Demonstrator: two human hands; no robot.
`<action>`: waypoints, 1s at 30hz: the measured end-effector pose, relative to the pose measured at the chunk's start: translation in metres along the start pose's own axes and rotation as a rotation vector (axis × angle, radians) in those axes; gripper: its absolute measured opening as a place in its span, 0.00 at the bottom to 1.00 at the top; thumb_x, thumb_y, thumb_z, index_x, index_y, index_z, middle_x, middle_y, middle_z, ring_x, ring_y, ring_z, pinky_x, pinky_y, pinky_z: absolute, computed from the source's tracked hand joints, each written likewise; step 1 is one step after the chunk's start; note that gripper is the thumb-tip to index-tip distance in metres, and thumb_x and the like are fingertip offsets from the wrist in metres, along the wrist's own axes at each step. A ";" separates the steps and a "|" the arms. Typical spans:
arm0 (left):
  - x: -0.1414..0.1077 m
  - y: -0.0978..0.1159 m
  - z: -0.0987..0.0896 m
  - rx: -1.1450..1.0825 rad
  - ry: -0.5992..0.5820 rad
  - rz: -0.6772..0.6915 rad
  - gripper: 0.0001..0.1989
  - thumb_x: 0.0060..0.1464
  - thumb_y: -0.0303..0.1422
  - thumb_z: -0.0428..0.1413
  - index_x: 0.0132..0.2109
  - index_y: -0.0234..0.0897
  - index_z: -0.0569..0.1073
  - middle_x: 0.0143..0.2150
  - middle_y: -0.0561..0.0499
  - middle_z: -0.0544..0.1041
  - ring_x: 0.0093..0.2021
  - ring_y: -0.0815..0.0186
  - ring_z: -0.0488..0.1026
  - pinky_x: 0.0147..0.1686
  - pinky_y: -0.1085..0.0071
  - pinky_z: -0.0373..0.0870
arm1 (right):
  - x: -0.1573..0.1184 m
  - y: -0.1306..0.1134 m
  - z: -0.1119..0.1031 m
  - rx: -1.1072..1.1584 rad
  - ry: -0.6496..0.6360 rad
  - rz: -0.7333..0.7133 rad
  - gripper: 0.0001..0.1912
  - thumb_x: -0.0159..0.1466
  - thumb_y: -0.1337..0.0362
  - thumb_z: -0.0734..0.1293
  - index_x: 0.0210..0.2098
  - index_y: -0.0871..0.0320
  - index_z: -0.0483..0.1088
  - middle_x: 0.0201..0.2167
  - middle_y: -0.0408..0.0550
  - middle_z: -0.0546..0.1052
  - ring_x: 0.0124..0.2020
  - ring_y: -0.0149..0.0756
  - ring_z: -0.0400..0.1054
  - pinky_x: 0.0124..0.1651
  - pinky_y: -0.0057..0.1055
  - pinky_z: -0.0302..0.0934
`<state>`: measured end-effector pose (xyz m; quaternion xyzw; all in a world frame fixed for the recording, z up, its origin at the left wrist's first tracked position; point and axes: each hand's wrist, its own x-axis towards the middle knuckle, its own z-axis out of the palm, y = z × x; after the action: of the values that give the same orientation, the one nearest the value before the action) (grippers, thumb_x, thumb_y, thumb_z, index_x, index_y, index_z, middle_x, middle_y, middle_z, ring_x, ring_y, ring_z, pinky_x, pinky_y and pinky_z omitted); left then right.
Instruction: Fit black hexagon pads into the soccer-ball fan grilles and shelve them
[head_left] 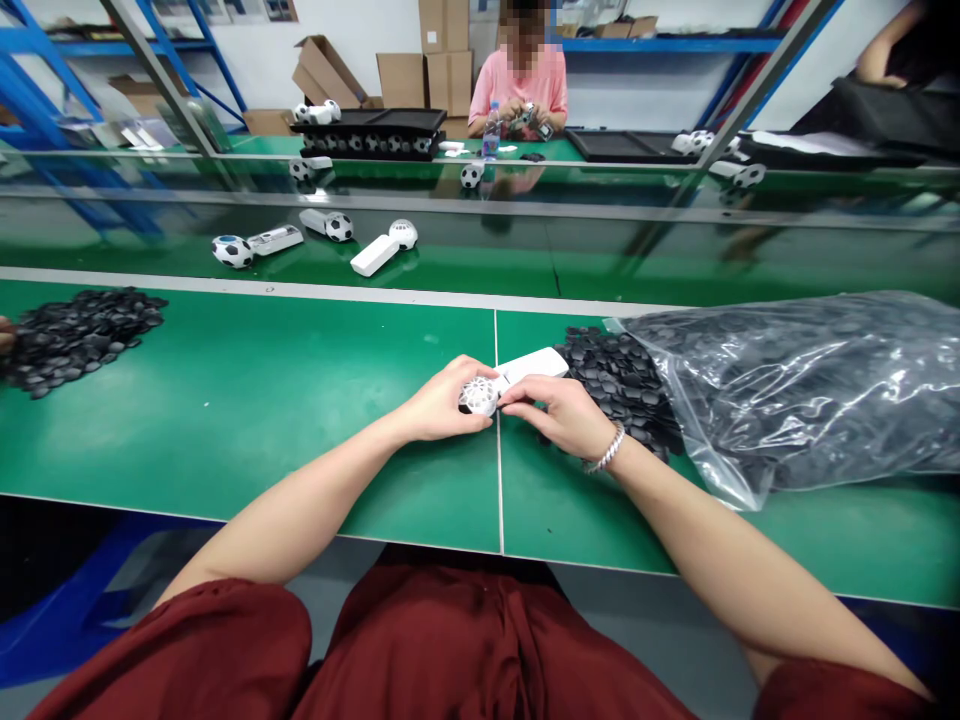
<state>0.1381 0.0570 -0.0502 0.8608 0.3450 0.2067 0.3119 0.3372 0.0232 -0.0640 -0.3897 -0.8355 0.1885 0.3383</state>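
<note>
A white handheld fan (534, 368) with a round, football-patterned grille head lies on the green worktable, its handle pointing away to the right. My left hand (442, 402) curls around the round head, thumb on the near side and fingers on the far side. At the head's right edge, my right hand (564, 415) pinches thumb and forefinger together; a small dark bit shows at the fingertips, too small to make out. Just beyond the right hand spreads a heap of black flat pieces (619, 385), partly hidden behind the fan handle.
A clear plastic bag (817, 390) full of black pieces lies at the right. Another black heap (82, 330) sits far left beside someone's fingers. Several football fans (386, 250) rest on the green belt (480, 262) ahead. Across it sits a person in pink (517, 90), near black trays (367, 122).
</note>
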 end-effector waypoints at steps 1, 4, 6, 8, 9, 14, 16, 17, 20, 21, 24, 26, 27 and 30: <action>0.000 -0.001 0.000 -0.002 0.001 0.001 0.25 0.42 0.31 0.59 0.49 0.37 0.65 0.47 0.46 0.66 0.50 0.59 0.64 0.52 0.62 0.62 | 0.000 0.000 0.001 0.006 -0.008 -0.007 0.04 0.60 0.69 0.65 0.33 0.59 0.72 0.31 0.45 0.76 0.33 0.31 0.69 0.39 0.28 0.63; 0.000 -0.003 0.001 -0.019 0.005 0.011 0.25 0.41 0.33 0.61 0.49 0.37 0.65 0.48 0.46 0.66 0.50 0.59 0.64 0.52 0.62 0.62 | 0.000 0.001 0.003 0.008 -0.018 -0.062 0.05 0.60 0.68 0.65 0.33 0.58 0.73 0.32 0.46 0.76 0.35 0.33 0.69 0.40 0.30 0.63; 0.000 -0.004 0.002 -0.029 0.021 0.014 0.25 0.42 0.36 0.61 0.49 0.37 0.66 0.47 0.46 0.66 0.50 0.59 0.65 0.52 0.61 0.62 | 0.001 0.001 0.004 0.004 -0.005 -0.084 0.05 0.60 0.68 0.64 0.34 0.58 0.73 0.32 0.46 0.76 0.36 0.33 0.69 0.40 0.30 0.63; 0.000 -0.005 0.004 -0.030 0.042 0.013 0.24 0.43 0.37 0.60 0.48 0.37 0.67 0.46 0.47 0.66 0.49 0.59 0.65 0.52 0.61 0.62 | 0.003 0.002 0.005 0.000 0.012 -0.073 0.04 0.60 0.69 0.65 0.33 0.58 0.73 0.31 0.46 0.77 0.34 0.33 0.70 0.39 0.30 0.63; 0.000 -0.004 0.005 -0.029 0.054 0.013 0.23 0.44 0.37 0.60 0.48 0.37 0.67 0.46 0.47 0.66 0.49 0.60 0.65 0.52 0.61 0.62 | 0.004 0.002 0.006 -0.001 0.025 -0.059 0.03 0.59 0.69 0.66 0.31 0.58 0.73 0.30 0.45 0.77 0.33 0.32 0.70 0.38 0.29 0.63; 0.001 -0.005 0.010 -0.033 0.111 0.014 0.20 0.42 0.32 0.59 0.46 0.37 0.67 0.44 0.48 0.67 0.46 0.61 0.67 0.49 0.63 0.64 | 0.008 0.006 0.009 0.036 0.084 -0.056 0.03 0.56 0.69 0.68 0.26 0.59 0.70 0.24 0.43 0.75 0.28 0.30 0.68 0.33 0.26 0.61; 0.001 -0.006 0.011 -0.034 0.119 0.015 0.20 0.42 0.32 0.58 0.45 0.38 0.68 0.43 0.49 0.67 0.46 0.61 0.67 0.49 0.63 0.65 | 0.009 0.007 0.010 0.064 0.104 -0.090 0.03 0.57 0.68 0.68 0.27 0.59 0.70 0.25 0.43 0.75 0.28 0.29 0.68 0.34 0.26 0.61; 0.001 -0.007 0.011 -0.035 0.122 0.018 0.20 0.42 0.31 0.58 0.45 0.38 0.68 0.43 0.49 0.67 0.46 0.61 0.67 0.49 0.64 0.65 | 0.009 0.008 0.011 0.079 0.114 -0.103 0.02 0.57 0.68 0.68 0.28 0.59 0.70 0.25 0.43 0.75 0.28 0.29 0.68 0.34 0.26 0.61; 0.000 -0.009 0.011 -0.044 0.125 0.021 0.20 0.41 0.31 0.59 0.45 0.38 0.68 0.43 0.49 0.67 0.45 0.62 0.68 0.48 0.64 0.65 | 0.009 0.008 0.014 0.124 0.132 -0.102 0.02 0.58 0.68 0.67 0.28 0.59 0.70 0.25 0.43 0.75 0.29 0.29 0.68 0.35 0.27 0.62; 0.000 -0.009 0.011 -0.047 0.126 0.021 0.21 0.41 0.33 0.60 0.45 0.37 0.68 0.43 0.49 0.68 0.45 0.62 0.68 0.48 0.64 0.65 | 0.009 0.008 0.015 0.135 0.135 -0.087 0.02 0.58 0.68 0.67 0.28 0.59 0.70 0.25 0.43 0.75 0.29 0.29 0.68 0.34 0.26 0.62; 0.000 -0.008 0.012 -0.049 0.151 0.024 0.21 0.40 0.34 0.61 0.44 0.38 0.69 0.43 0.49 0.68 0.45 0.62 0.68 0.48 0.63 0.65 | 0.008 0.007 0.015 0.159 0.141 -0.021 0.02 0.57 0.68 0.67 0.27 0.59 0.70 0.25 0.43 0.75 0.28 0.29 0.68 0.34 0.26 0.62; 0.001 -0.006 0.013 -0.045 0.180 0.028 0.19 0.41 0.32 0.60 0.43 0.38 0.69 0.42 0.50 0.69 0.44 0.62 0.68 0.47 0.64 0.65 | 0.008 0.007 0.014 0.165 0.125 0.016 0.02 0.57 0.68 0.67 0.28 0.58 0.70 0.26 0.42 0.75 0.28 0.29 0.68 0.34 0.26 0.62; 0.001 -0.006 0.014 -0.044 0.187 0.026 0.18 0.41 0.30 0.59 0.43 0.38 0.69 0.42 0.49 0.69 0.44 0.62 0.68 0.47 0.64 0.65 | 0.008 0.006 0.013 0.160 0.113 0.023 0.01 0.57 0.68 0.67 0.29 0.58 0.70 0.26 0.42 0.75 0.28 0.29 0.68 0.34 0.26 0.62; 0.001 -0.004 0.015 -0.050 0.185 0.011 0.18 0.40 0.29 0.58 0.43 0.38 0.69 0.42 0.49 0.68 0.44 0.62 0.68 0.47 0.64 0.65 | 0.007 0.005 0.011 0.117 0.086 -0.011 0.01 0.58 0.68 0.67 0.31 0.59 0.71 0.28 0.43 0.76 0.30 0.30 0.69 0.35 0.26 0.62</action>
<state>0.1456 0.0546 -0.0634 0.8320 0.3624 0.2953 0.2989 0.3290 0.0315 -0.0719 -0.3723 -0.8100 0.2182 0.3972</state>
